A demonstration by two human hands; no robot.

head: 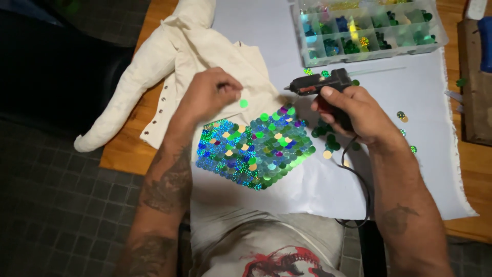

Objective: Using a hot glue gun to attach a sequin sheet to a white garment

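Looking down from the head camera, nearest is the person's own lap and a pale shirt with a red and black print (279, 261), with two bare forearms reaching forward over the worktop (125, 154) edge. A black cord (361, 190) loops down from the right side and drops off the near edge. Just beyond lies a white sheet (410, 154) spread across the wood, and on it a cream fabric piece (189, 46) with a long sleeve-like arm trailing left and a row of small eyelets along one border. A dense patch of overlapping sequins (253, 149), green, blue, purple and gold, covers the near part of that fabric.

The left hand (207, 95) rests above the patch, fingers curled in and pinched together; whether they grip anything is too small to tell. A single green sequin (243, 103) sits on the cream cloth just beside those fingertips. The right hand (348, 110) is wrapped firmly round the handle of a black glue gun (320, 83), its nozzle aimed left toward the upper edge of the sequin patch. Loose sequins (328, 141) lie scattered under and near this hand, with a few more (402, 117) further right.

Farther back stands a clear compartment box (366, 28) holding sorted sequins in greens, blues and yellows. A brown cardboard piece (476, 82) lies at the far right.
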